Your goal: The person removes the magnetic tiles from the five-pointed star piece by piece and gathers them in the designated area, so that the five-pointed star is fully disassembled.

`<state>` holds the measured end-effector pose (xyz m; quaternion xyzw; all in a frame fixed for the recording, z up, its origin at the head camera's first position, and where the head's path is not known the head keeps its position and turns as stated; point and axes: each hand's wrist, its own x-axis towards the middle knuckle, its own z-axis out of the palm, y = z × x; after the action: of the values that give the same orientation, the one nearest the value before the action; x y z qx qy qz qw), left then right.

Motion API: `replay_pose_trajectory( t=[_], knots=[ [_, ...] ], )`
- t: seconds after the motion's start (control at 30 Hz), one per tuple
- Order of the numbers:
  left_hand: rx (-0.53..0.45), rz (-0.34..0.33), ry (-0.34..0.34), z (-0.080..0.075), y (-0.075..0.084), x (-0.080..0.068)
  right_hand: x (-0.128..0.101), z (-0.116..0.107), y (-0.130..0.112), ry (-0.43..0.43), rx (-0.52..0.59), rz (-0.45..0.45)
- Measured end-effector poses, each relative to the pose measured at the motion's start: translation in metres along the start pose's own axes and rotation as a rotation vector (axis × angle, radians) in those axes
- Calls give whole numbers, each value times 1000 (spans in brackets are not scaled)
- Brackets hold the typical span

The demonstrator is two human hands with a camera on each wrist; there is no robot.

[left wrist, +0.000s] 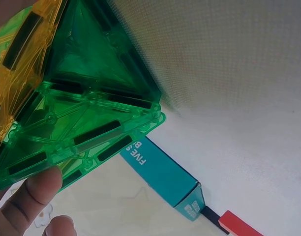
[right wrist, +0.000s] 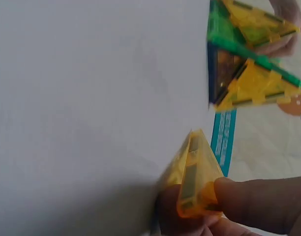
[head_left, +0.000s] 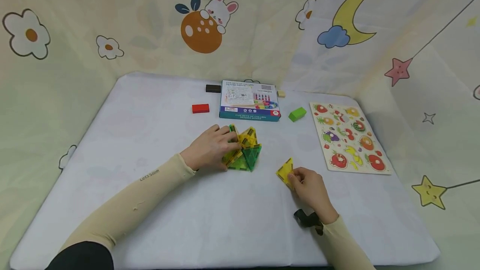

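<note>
Near the middle of the table stands a structure of green and yellow triangular magnetic tiles (head_left: 252, 156). My left hand (head_left: 213, 147) grips it from the left, fingers over the yellow tiles on top. In the left wrist view, a fingertip (left wrist: 45, 184) lies against the lower edge of a green tile (left wrist: 91, 123). To the right and nearer me, my right hand (head_left: 309, 188) pinches yellow triangular magnetic tiles (head_left: 286, 172) between thumb and fingers. Two yellow faces meeting along an edge show in the right wrist view (right wrist: 197, 172), apart from the structure (right wrist: 258, 81).
Behind the structure lies a boxed bead set (head_left: 249, 113), with a black block (head_left: 213, 88) and a red block (head_left: 200, 108) to its left. A green block (head_left: 297, 114) and a small pale block (head_left: 281, 93) sit right of it. A fruit puzzle board (head_left: 350, 138) lies at the right.
</note>
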<state>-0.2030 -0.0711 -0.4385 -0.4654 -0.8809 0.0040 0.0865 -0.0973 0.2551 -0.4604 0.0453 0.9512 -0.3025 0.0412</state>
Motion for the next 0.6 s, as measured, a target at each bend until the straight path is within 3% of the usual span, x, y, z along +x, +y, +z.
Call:
replay_pose_trajectory(
  t=[0.37,0.6],
  knots=[
    [-25,-23,10,3,-3,3,12,-12,16,69,-147,92],
    [-81,-30,-10,1,-6,3,10,-9,-2,175,-141,36]
  ],
)
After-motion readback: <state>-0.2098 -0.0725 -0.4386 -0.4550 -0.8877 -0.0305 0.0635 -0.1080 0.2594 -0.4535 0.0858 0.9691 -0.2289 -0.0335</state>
